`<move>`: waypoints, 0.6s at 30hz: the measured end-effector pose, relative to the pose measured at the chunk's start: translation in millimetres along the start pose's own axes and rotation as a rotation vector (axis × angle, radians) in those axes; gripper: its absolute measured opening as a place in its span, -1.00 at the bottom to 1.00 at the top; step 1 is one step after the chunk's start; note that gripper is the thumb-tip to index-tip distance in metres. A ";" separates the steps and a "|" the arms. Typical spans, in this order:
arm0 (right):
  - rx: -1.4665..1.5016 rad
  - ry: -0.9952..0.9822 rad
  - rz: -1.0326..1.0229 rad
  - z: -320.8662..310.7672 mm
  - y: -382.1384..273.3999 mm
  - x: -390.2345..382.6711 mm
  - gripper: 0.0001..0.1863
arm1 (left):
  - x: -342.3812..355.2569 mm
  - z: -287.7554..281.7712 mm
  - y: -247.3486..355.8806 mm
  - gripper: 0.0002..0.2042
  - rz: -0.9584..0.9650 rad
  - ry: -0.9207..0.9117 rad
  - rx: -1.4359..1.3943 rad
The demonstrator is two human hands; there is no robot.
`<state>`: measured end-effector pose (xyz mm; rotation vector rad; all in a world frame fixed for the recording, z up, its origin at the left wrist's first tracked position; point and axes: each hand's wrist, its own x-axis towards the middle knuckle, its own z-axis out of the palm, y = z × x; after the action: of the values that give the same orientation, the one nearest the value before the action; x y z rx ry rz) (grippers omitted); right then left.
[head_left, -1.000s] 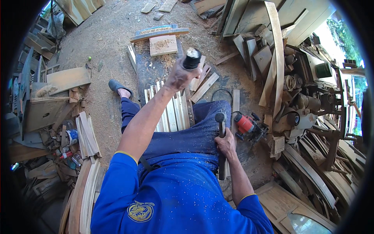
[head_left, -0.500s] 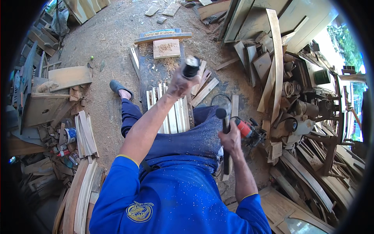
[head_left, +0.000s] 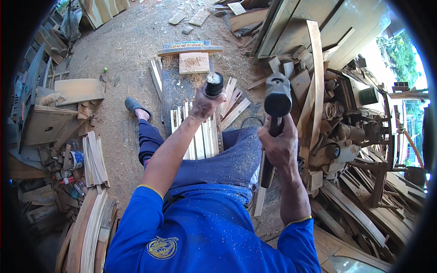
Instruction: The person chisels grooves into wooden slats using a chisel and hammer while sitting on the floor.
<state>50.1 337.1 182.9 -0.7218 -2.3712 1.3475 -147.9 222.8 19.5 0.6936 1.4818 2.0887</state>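
Observation:
My left hand [head_left: 205, 104] is closed round the upright black handle [head_left: 213, 85] of what looks like a chisel; its top is pale and worn, and the blade is hidden below my fist. My right hand [head_left: 279, 142] grips a hammer [head_left: 278, 94] by its dark shaft, the metal head raised toward me. Under my left forearm, several slotted pale wood strips [head_left: 199, 142] lie side by side across a low bench [head_left: 172, 86]. Farther along the bench rests a flat wood block [head_left: 194, 63] sprinkled with shavings.
A crosswise board [head_left: 190, 50] stands at the bench's far end. Loose strips [head_left: 236, 113] lie along its right side. Stacked timber and offcuts [head_left: 314, 82] crowd the right; more boards [head_left: 94, 159] and clutter fill the left. Sawdust covers the floor [head_left: 123, 59].
My right hand has lifted the hammer up and toward the view, so its head looks much larger. My left hand has shifted slightly left and down with the black handle.

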 end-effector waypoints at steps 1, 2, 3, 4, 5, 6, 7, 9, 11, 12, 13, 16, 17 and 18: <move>0.021 -0.019 0.018 -0.1 -0.8 1.7 -0.76 | -3.3 1.0 -0.2 -0.81 0.033 0.025 -0.011; 0.016 -0.027 0.018 -0.5 -3.9 2.2 -0.76 | -6.4 1.9 -0.3 -0.81 0.041 0.026 -0.043; 0.014 -0.039 0.016 0.1 -9.1 3.0 -0.75 | -9.8 0.8 -0.6 -0.81 0.050 0.029 -0.072; 0.012 -0.050 0.015 0.6 -14.8 3.3 -0.75 | -12.9 0.6 -1.3 -0.81 0.058 0.032 -0.102; 0.046 -0.068 -0.001 1.1 -21.1 3.3 -0.73 | -15.7 1.5 -2.5 -0.80 0.047 0.025 -0.099; 0.028 -0.083 -0.010 2.8 -22.3 2.8 -0.71 | -17.7 3.3 -2.1 -0.78 0.055 0.022 -0.024; 0.009 -0.098 -0.018 4.0 -23.2 2.3 -0.70 | -18.8 6.0 -2.1 -0.76 0.063 0.020 0.052; -0.061 -0.129 -0.040 3.5 -28.3 0.4 -0.66 | -20.1 12.8 -1.3 -0.66 0.041 -0.001 0.128; -0.093 -0.128 -0.056 4.9 -29.9 -3.7 -0.67 | -13.9 17.7 -6.6 -0.61 0.039 -0.007 -0.005; -0.109 -0.126 -0.062 4.9 -29.6 -5.6 -0.67 | -10.9 20.0 -7.1 -0.59 0.036 -0.012 -0.071; -0.130 -0.125 -0.081 4.1 -27.8 -6.4 -0.67 | -9.5 18.9 -6.6 -0.57 0.111 -0.055 0.090; -0.118 -0.140 -0.031 1.2 -29.7 -6.5 -0.67 | -3.8 20.8 -7.1 -0.56 0.025 -0.143 0.107; -0.120 -0.144 -0.023 1.6 -30.0 -7.7 -0.67 | -1.2 21.0 -7.2 -0.59 0.158 -0.157 0.283; -0.127 -0.145 -0.015 0.5 -30.2 -9.1 -0.67 | -0.1 21.4 -6.8 -0.61 0.120 -0.154 0.175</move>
<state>49.1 318.6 208.5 -0.6584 -2.5907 1.2924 -133.2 239.8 19.1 1.0086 1.5823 1.9569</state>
